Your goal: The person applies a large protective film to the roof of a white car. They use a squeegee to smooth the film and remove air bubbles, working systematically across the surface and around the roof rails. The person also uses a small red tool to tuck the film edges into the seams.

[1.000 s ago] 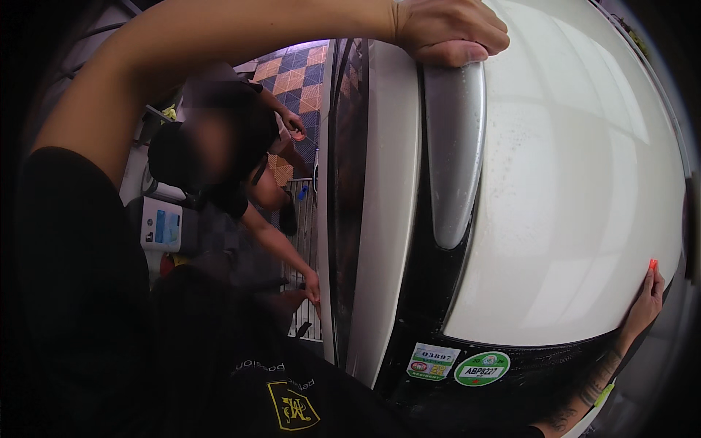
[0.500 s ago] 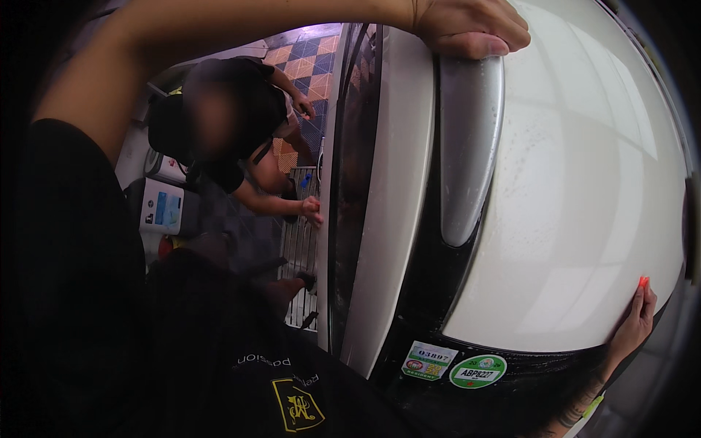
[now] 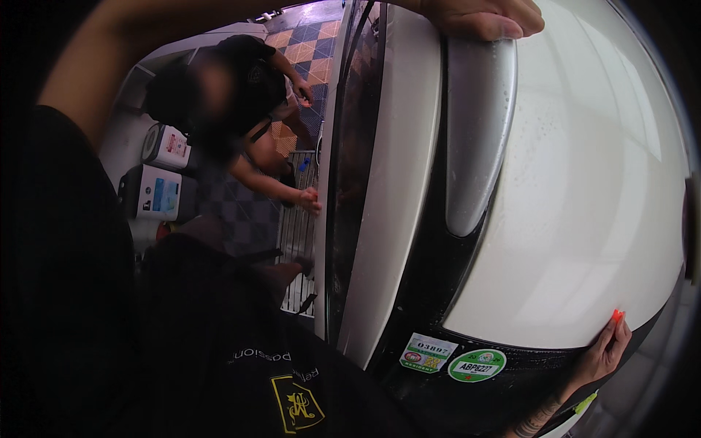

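Along the top of the view, my left arm stretches across, and my left hand (image 3: 483, 16) is closed over the end of a silver roof rail (image 3: 478, 131). Beyond the rail curves a glossy white car roof (image 3: 577, 197) with water drops on it. At the lower right, my right hand (image 3: 610, 349) pinches a small orange piece (image 3: 618, 316) against the roof, close to its edge above the dark windshield. What the orange piece is made of, I cannot tell.
A co-worker (image 3: 241, 102) crouches beside the car, one hand at its side with something orange. Two white-and-dark boxes (image 3: 157, 193) stand behind on checkered floor tiles (image 3: 307, 55). A slatted metal platform (image 3: 296, 233) lies along the car. Two stickers (image 3: 476, 365) sit on the windshield.
My right hand has slid the orange piece along the roof, down and to the left in view. My left hand stays on the rail. The whole view has shifted slightly.
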`<state>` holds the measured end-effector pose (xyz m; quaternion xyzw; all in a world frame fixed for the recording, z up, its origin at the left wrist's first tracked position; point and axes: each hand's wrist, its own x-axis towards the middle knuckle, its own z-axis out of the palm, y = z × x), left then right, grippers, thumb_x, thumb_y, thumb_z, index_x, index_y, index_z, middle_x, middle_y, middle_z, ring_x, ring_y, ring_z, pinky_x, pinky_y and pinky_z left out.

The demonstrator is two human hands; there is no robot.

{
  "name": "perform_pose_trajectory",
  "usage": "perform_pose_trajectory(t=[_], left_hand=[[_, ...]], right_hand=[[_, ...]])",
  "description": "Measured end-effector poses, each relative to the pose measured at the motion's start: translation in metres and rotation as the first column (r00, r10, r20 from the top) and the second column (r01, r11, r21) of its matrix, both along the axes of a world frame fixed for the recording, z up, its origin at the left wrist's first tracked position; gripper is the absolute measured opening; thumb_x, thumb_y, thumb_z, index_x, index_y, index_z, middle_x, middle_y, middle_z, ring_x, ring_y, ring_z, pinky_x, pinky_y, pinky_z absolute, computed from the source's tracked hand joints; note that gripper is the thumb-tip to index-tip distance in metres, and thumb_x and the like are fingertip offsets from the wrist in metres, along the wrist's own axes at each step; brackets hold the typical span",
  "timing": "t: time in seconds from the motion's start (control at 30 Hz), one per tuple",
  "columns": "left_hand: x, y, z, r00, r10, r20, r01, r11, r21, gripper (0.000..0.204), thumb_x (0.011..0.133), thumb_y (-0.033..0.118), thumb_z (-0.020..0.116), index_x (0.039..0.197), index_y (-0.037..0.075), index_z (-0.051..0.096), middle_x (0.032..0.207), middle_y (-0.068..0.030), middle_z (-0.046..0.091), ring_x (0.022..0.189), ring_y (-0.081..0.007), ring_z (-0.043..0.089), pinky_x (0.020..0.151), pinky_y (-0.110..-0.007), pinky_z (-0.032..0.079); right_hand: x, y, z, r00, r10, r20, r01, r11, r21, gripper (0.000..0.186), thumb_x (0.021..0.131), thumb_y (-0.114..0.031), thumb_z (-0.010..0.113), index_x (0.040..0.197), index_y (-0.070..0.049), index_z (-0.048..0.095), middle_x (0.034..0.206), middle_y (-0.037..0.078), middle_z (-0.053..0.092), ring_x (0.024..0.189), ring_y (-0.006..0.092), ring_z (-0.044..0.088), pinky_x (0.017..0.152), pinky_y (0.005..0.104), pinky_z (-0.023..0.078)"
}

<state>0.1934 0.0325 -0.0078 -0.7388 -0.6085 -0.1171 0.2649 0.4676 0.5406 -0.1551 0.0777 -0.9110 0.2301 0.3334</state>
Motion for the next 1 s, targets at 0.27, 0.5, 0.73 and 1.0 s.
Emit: perform_pose_trajectory(t=[0.27, 0.5, 0.73, 1.0], left_hand=[[-0.028, 0.016, 0.002, 0.986, -0.167, 0.019, 0.164, 0.982, 0.099, 0.034, 0.084, 0.032, 0.04, 0.059, 0.009, 0.039, 0.053, -0.0099, 0.038, 0.045, -0.0275, 0.043, 0.047, -0.04, 0.038], [-0.025, -0.011, 0.007, 0.997, -0.075, -0.014, 0.076, 0.996, 0.055, 0.034, 0.084, 0.032, 0.041, 0.059, 0.009, 0.038, 0.052, -0.0094, 0.038, 0.044, -0.0268, 0.042, 0.047, -0.04, 0.037], [-0.032, 0.017, -0.001, 0.987, -0.16, -0.034, 0.162, 0.983, 0.081, 0.034, 0.083, 0.032, 0.041, 0.059, 0.009, 0.037, 0.052, -0.0093, 0.037, 0.044, -0.0265, 0.041, 0.046, -0.04, 0.037], [-0.013, -0.009, 0.011, 0.999, -0.049, -0.014, 0.05, 0.998, 0.04, 0.033, 0.082, 0.031, 0.041, 0.058, 0.009, 0.037, 0.052, -0.0092, 0.038, 0.043, -0.0264, 0.041, 0.046, -0.04, 0.037]], right_hand=[[-0.083, 0.219, 0.063, 0.762, -0.614, 0.205, 0.647, 0.732, -0.213, 0.039, 0.096, -0.033, 0.054, 0.119, -0.003, 0.063, 0.112, 0.008, 0.067, 0.096, 0.0158, 0.062, 0.088, 0.0256, 0.046], [-0.04, -0.044, 0.041, 1.0, 0.01, -0.019, -0.011, 0.999, -0.044, 0.025, 0.096, -0.01, 0.056, 0.115, 0.005, 0.062, 0.111, 0.01, 0.065, 0.103, 0.015, 0.059, 0.095, 0.0251, 0.042], [-0.08, 0.255, 0.051, 0.766, -0.598, 0.234, 0.642, 0.732, -0.23, 0.041, 0.095, -0.034, 0.056, 0.119, -0.001, 0.062, 0.111, 0.009, 0.067, 0.099, 0.0155, 0.06, 0.09, 0.0255, 0.044], [-0.071, -0.031, 0.051, 0.994, -0.052, 0.093, 0.072, 0.971, -0.229, 0.027, 0.097, -0.014, 0.055, 0.118, 0.001, 0.063, 0.109, 0.007, 0.063, 0.101, 0.0119, 0.057, 0.095, 0.0239, 0.042]])
